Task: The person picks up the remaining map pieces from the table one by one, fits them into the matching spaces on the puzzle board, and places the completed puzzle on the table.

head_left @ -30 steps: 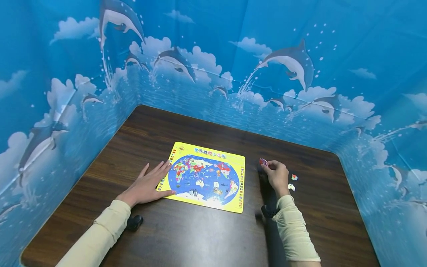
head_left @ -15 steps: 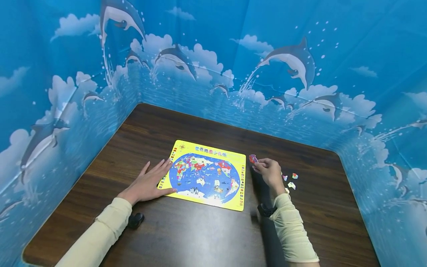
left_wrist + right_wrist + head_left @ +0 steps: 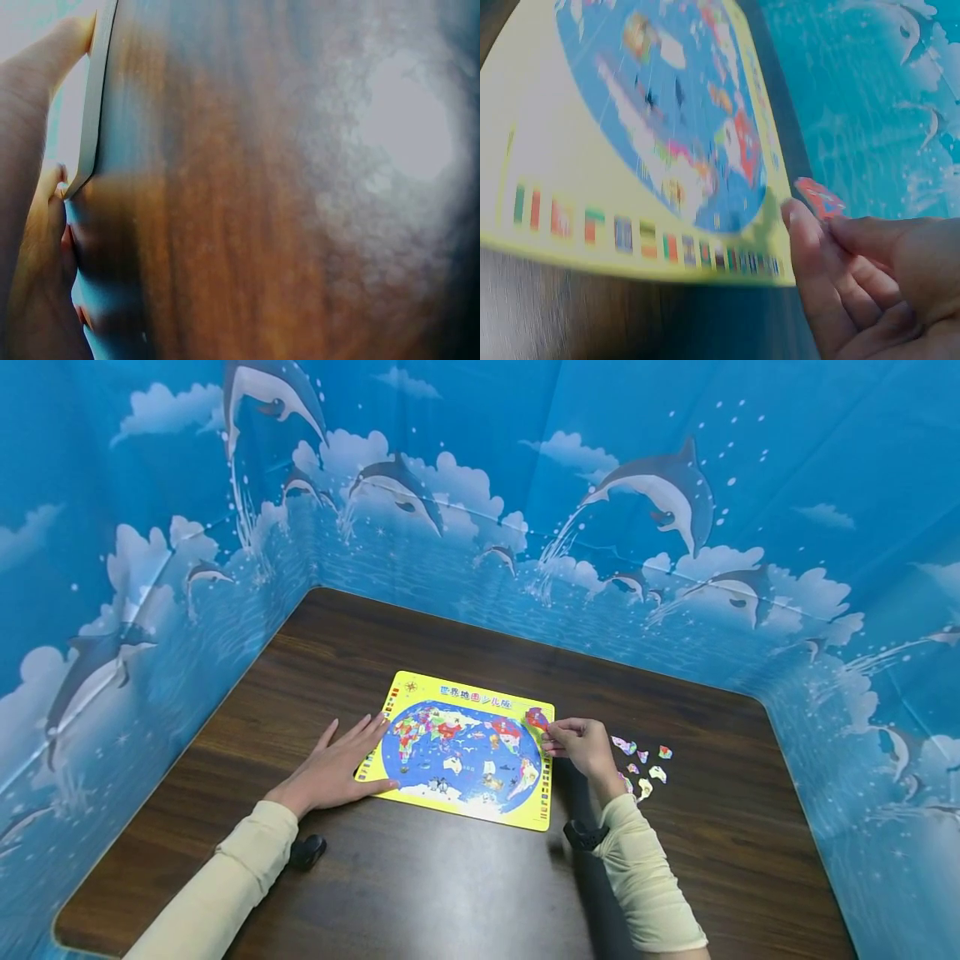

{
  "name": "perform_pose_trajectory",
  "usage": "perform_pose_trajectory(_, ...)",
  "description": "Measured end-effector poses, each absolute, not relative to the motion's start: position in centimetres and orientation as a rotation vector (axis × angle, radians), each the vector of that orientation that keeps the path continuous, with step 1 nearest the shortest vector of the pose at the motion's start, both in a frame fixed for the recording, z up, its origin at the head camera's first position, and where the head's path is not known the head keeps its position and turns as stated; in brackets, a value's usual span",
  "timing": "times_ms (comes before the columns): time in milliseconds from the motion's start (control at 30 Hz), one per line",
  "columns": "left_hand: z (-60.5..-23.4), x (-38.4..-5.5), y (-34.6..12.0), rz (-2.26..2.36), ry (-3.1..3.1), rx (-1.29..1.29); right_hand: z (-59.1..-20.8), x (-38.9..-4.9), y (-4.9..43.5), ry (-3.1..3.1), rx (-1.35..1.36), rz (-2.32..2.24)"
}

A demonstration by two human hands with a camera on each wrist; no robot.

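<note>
A yellow world-map puzzle board (image 3: pixel 450 811) with a blue oval map lies on the dark wooden table. My left hand (image 3: pixel 336 770) rests spread on the board's left edge, thumb at its lower left corner. In the left wrist view part of that hand (image 3: pixel 37 247) shows beside the board's edge (image 3: pixel 94 112). With thumb and fingers my right hand (image 3: pixel 588 747) pinches a red puzzle piece (image 3: pixel 536 718) over the board's upper right side. In the right wrist view the piece (image 3: pixel 819 196) sticks up from the fingertips, apart from the map.
Several loose puzzle pieces (image 3: pixel 657 774) lie on the table (image 3: pixel 720 827) right of the right hand. A blue curtain (image 3: pixel 465 568) printed with dolphins surrounds the table's far and side edges. Dark devices sit at both wrists.
My right hand has carried the red piece leftward from beside the board to over its upper right side, uncovering more loose pieces. The left hand stays on the board.
</note>
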State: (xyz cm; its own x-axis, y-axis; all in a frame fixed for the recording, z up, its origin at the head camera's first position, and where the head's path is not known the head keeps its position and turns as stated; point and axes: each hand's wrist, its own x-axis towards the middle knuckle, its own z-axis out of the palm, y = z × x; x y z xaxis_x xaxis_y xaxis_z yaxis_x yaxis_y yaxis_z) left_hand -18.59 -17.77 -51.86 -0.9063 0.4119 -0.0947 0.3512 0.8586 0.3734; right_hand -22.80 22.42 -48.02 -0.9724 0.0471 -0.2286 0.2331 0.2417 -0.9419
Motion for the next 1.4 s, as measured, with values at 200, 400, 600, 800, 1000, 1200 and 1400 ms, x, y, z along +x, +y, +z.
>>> perform_pose_trajectory(200, -51.7, -18.5, -17.7, 0.524, 2.863, 0.594, -48.1, -22.9, 20.6, 2.291, 0.343, -1.757)
perform_pose_trajectory(400, -51.6, -18.6, -17.7, 0.517, 2.864, 0.603, -48.3, -23.1, 19.6, 2.281, 0.361, -1.734)
perform_pose_trajectory(600, -51.5, -18.6, -17.6, 0.525, 2.862, 0.611, -48.5, -23.4, 19.5, 2.223, 0.394, -1.712)
perform_pose_trajectory(800, -51.6, -18.6, -17.6, 0.517, 2.863, 0.609, -48.6, -23.7, 19.4, 2.207, 0.401, -1.657)
perform_pose_trajectory(1000, -51.7, -18.6, -17.8, 0.515, 2.864, 0.608, -48.6, -23.9, 19.3, 2.193, 0.405, -1.641)
perform_pose_trajectory(1200, -51.6, -18.6, -17.9, 0.518, 2.863, 0.604, -48.6, -24.3, 19.1, 2.16, 0.432, -1.623)
perform_pose_trajectory(1400, -51.7, -18.4, -18.0, 0.515, 2.866, 0.6, -48.7, -24.5, 18.9, 2.167, 0.44, -1.61)
